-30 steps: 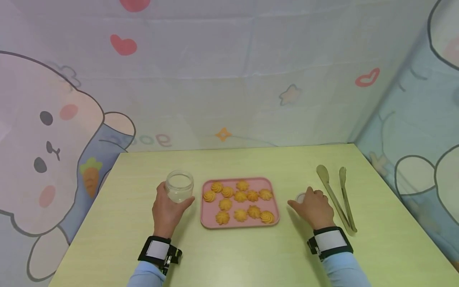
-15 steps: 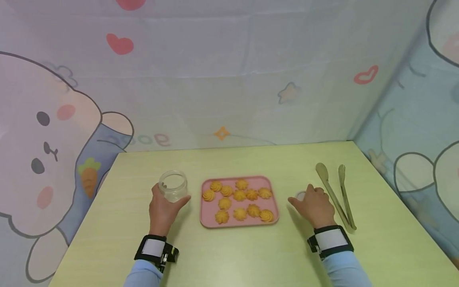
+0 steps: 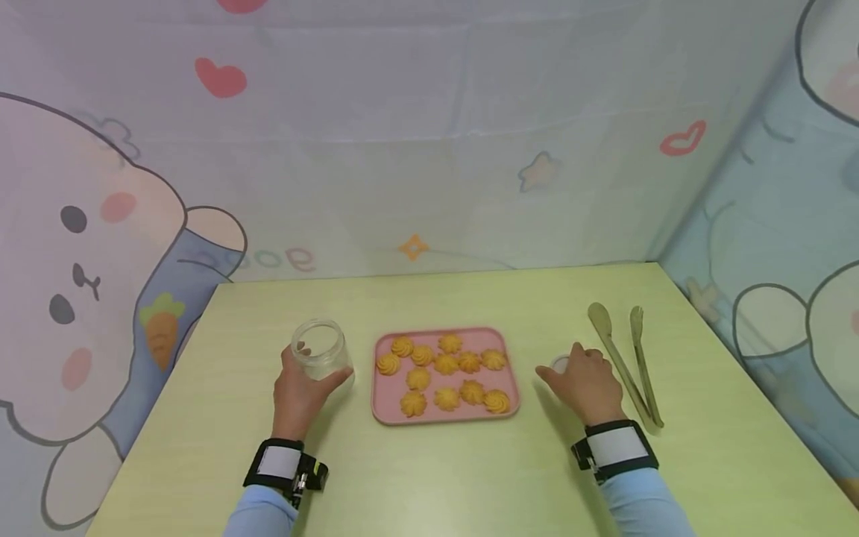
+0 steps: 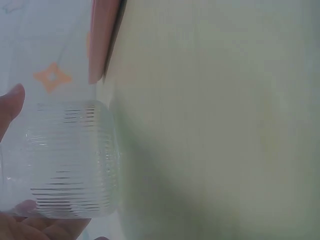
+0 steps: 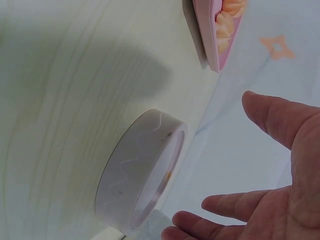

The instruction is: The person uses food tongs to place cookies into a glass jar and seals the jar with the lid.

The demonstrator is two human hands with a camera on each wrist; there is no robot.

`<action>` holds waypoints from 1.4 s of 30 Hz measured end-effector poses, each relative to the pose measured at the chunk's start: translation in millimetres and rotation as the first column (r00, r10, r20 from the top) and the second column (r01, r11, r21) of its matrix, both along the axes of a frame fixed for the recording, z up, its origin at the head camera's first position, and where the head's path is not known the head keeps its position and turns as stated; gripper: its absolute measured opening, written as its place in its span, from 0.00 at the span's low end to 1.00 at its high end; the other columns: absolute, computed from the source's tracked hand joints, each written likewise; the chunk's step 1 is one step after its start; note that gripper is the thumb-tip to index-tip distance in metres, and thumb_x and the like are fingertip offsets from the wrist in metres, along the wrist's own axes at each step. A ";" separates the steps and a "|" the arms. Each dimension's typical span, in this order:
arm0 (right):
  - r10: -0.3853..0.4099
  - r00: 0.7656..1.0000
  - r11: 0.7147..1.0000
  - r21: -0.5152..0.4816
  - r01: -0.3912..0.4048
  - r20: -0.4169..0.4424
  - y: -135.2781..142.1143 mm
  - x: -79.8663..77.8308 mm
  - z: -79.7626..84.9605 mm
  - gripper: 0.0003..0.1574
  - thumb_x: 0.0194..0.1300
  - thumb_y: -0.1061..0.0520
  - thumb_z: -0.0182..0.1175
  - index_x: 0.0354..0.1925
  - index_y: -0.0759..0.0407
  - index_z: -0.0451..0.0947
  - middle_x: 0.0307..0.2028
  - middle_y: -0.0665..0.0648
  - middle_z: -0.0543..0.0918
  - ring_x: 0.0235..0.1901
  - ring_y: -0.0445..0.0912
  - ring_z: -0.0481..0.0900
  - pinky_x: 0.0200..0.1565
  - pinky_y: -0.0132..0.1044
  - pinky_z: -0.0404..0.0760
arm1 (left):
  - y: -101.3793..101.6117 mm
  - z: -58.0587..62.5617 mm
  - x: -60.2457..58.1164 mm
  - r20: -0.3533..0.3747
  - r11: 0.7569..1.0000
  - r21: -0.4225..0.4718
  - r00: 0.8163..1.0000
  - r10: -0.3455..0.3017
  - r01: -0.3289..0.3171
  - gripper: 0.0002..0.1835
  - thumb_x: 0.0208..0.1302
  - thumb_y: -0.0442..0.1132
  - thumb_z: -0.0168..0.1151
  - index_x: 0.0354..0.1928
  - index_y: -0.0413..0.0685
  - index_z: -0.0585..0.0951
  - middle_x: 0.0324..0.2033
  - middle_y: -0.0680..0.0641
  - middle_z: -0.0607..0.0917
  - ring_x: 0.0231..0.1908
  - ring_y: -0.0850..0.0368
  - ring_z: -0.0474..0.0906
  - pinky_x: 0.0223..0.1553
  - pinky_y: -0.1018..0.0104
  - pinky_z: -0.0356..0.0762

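My left hand (image 3: 300, 395) grips a clear glass jar (image 3: 323, 358), thumb on its right side and fingers round the far left. Seen from the left wrist, the ribbed jar wall (image 4: 70, 160) stands close over the tabletop, its mouth toward the hand. My right hand (image 3: 589, 388) hovers over a round white lid (image 3: 559, 363), which it partly covers in the head view. From the right wrist, the lid (image 5: 132, 175) lies on the table with its hollow side up, and the spread fingers hold nothing. Between both hands sits a pink tray (image 3: 396, 414) of swirled yellow cookies (image 3: 446, 363).
Right of the right hand lie wooden-looking utensils: a spoon (image 3: 617, 350) and a slimmer fork-like one (image 3: 640, 350), their near ends meeting. The pale yellow table (image 3: 443, 477) reaches back to a printed cloth backdrop (image 3: 429, 149).
My left hand has shifted left with the jar, away from the tray. The right hand has stayed over the lid. The head view has drifted slightly.
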State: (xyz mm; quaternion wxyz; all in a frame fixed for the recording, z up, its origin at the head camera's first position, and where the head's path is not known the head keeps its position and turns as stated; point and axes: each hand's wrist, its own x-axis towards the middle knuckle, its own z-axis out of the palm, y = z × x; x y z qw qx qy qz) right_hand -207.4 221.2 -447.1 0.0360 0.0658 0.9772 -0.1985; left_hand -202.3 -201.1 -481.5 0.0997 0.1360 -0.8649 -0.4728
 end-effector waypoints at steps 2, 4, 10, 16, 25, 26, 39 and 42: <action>-0.002 1.000 1.000 0.000 0.002 0.001 0.5 1.0 -0.1 0.55 0.68 0.36 0.58 0.68 0.82 0.58 0.60 0.86 0.68 0.58 0.78 0.71 0.52 0.68 0.77 | 0.6 -0.2 -0.4 0.006 1.000 -0.002 1.000 -0.008 0.008 0.57 0.50 0.51 0.81 0.74 0.40 0.56 0.68 0.33 0.72 0.66 0.33 0.72 0.65 0.39 0.69; 0.003 1.000 1.000 0.004 -0.003 -0.012 1.4 0.3 0.3 0.55 0.69 0.36 0.58 0.68 0.82 0.58 0.60 0.86 0.68 0.59 0.78 0.70 0.53 0.68 0.76 | -0.2 0.0 -0.1 0.015 1.000 -0.002 1.000 -0.013 0.013 0.58 0.50 0.52 0.80 0.74 0.39 0.55 0.68 0.31 0.72 0.65 0.32 0.72 0.65 0.38 0.69; -0.005 0.998 1.000 -0.012 0.005 -0.055 10.3 -4.5 6.7 0.54 0.70 0.36 0.57 0.68 0.82 0.59 0.60 0.87 0.68 0.59 0.79 0.70 0.53 0.69 0.75 | -11.6 0.1 5.7 0.051 0.999 -0.014 0.998 -0.037 0.037 0.61 0.53 0.55 0.79 0.77 0.38 0.49 0.69 0.28 0.67 0.67 0.31 0.68 0.66 0.36 0.66; -0.056 0.996 0.998 -0.031 0.054 -0.069 32.1 -8.7 13.7 0.53 0.70 0.35 0.56 0.67 0.81 0.61 0.56 0.87 0.71 0.54 0.79 0.73 0.43 0.69 0.79 | -24.7 14.3 21.3 0.082 0.979 -0.177 0.993 -0.090 0.103 0.58 0.54 0.58 0.77 0.76 0.36 0.55 0.68 0.29 0.66 0.67 0.31 0.65 0.64 0.32 0.66; -0.141 0.988 0.990 -0.008 0.141 -0.056 74.7 -9.2 9.8 0.43 0.69 0.37 0.58 0.48 0.81 0.71 0.42 0.82 0.76 0.43 0.76 0.78 0.32 0.61 0.79 | -23.0 32.8 59.7 0.200 0.881 -0.427 0.971 -0.129 0.205 0.47 0.57 0.62 0.72 0.65 0.30 0.72 0.63 0.25 0.73 0.65 0.28 0.68 0.59 0.32 0.70; -0.146 0.988 0.989 -0.006 0.146 -0.050 78.2 -9.5 8.0 0.41 0.69 0.38 0.58 0.46 0.79 0.71 0.40 0.81 0.76 0.41 0.75 0.79 0.30 0.59 0.79 | -21.2 32.7 62.0 0.212 0.874 -0.431 0.967 -0.143 0.224 0.46 0.57 0.62 0.72 0.65 0.31 0.73 0.63 0.26 0.74 0.65 0.29 0.68 0.59 0.33 0.71; -0.187 0.980 0.982 0.014 0.186 0.072 102.9 -6.2 -17.2 0.38 0.66 0.39 0.62 0.39 0.77 0.74 0.34 0.75 0.77 0.34 0.66 0.80 0.28 0.53 0.78 | 6.0 35.6 66.1 0.325 0.840 -0.387 0.909 -0.262 0.381 0.47 0.47 0.60 0.79 0.63 0.37 0.76 0.63 0.31 0.76 0.64 0.32 0.71 0.59 0.35 0.73; -0.192 0.979 0.981 0.023 0.191 0.069 106.3 -5.1 -19.3 0.37 0.65 0.39 0.63 0.37 0.77 0.75 0.32 0.74 0.77 0.33 0.65 0.80 0.28 0.52 0.77 | 9.2 35.6 64.9 0.324 0.838 -0.387 0.907 -0.267 0.385 0.47 0.47 0.60 0.79 0.63 0.37 0.76 0.63 0.31 0.76 0.64 0.32 0.71 0.59 0.35 0.73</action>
